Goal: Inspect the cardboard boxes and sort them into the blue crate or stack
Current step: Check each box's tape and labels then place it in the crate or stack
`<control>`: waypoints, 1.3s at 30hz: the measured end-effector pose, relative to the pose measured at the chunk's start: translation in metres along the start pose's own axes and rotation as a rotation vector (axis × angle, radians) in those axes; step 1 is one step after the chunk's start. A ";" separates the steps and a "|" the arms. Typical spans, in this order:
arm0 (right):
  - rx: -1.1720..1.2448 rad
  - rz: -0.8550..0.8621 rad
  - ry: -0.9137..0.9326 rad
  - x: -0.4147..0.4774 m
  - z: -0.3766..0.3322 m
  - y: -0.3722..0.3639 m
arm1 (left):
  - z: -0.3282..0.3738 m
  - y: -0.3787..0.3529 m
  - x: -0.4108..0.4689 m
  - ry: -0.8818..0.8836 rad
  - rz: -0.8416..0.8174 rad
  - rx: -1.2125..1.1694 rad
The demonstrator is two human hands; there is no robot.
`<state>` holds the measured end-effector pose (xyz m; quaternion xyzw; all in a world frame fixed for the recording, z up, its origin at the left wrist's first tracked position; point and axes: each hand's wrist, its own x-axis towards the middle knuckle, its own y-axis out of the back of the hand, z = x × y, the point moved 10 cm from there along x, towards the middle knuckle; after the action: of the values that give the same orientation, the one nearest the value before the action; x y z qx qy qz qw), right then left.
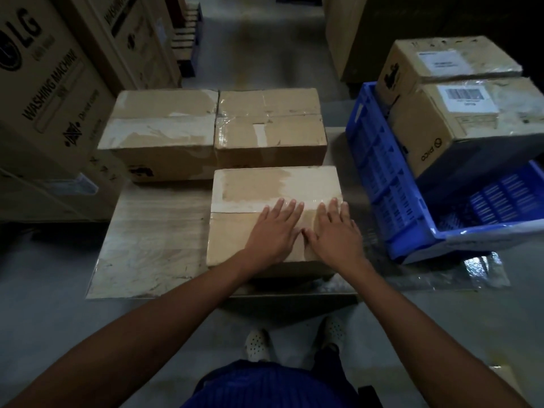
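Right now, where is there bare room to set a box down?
Bare tabletop lies left of the near box, before the far-left box. The blue crate is bare at its near end; the barcode-labelled box fills its far end. Crowded behind: the far-right box touches the far-left box.

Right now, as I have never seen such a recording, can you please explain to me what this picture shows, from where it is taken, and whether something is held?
There is no machine: the grips are a person's two bare hands. One camera, worn on the head, looks forward and down. The left grip and right grip lie flat, fingers straight, on top of the nearest cardboard box, on a wooden surface. Nothing is held. Behind it stand the left taped box and right taped box, side by side. At right, the blue crate appears to contain a near labelled box and a far labelled box. A washing machine carton stands at left.
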<state>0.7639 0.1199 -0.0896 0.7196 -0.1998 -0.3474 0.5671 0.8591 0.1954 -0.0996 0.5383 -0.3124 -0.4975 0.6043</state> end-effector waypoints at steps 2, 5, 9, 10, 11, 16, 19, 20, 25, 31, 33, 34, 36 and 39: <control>0.016 0.018 0.035 -0.008 0.000 0.012 | 0.012 0.002 -0.006 -0.072 0.002 0.016; 0.002 0.062 0.071 -0.031 -0.008 0.008 | 0.025 -0.009 -0.018 -0.141 -0.040 0.059; -0.018 0.016 0.082 -0.035 -0.006 -0.005 | 0.023 -0.014 -0.020 -0.123 -0.095 0.021; -0.019 -0.003 0.085 -0.034 -0.005 -0.005 | 0.023 -0.013 -0.020 -0.132 -0.119 0.020; -0.019 -0.016 0.088 -0.033 -0.005 -0.005 | 0.023 -0.013 -0.020 -0.144 -0.153 0.025; 0.099 0.025 0.106 -0.037 -0.024 0.004 | 0.014 0.006 -0.033 -0.120 -0.076 -0.008; 0.149 0.012 0.199 -0.045 -0.058 -0.009 | -0.021 0.004 -0.061 0.038 0.079 0.035; 0.115 0.021 0.215 -0.048 -0.066 -0.017 | -0.035 -0.002 -0.072 0.111 0.090 0.048; 0.034 0.003 0.186 -0.048 -0.070 -0.027 | -0.049 -0.016 -0.080 0.175 -0.037 0.002; -0.001 -0.076 0.344 -0.025 -0.139 -0.015 | -0.087 0.006 -0.096 0.178 0.113 -0.052; 0.000 -0.105 0.372 -0.021 -0.154 -0.028 | -0.098 0.006 -0.101 0.205 0.134 -0.068; 0.015 -0.100 0.371 -0.020 -0.153 -0.031 | -0.099 0.005 -0.100 0.195 0.129 -0.095; 0.033 -0.072 0.398 -0.018 -0.144 -0.030 | -0.103 0.005 -0.098 0.170 0.144 -0.139; 0.019 -0.041 0.455 -0.013 -0.136 -0.025 | -0.108 0.010 -0.098 0.112 0.216 -0.174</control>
<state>0.8510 0.2282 -0.0939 0.7884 -0.0555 -0.1858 0.5838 0.9304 0.3234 -0.0988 0.4743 -0.2900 -0.4241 0.7149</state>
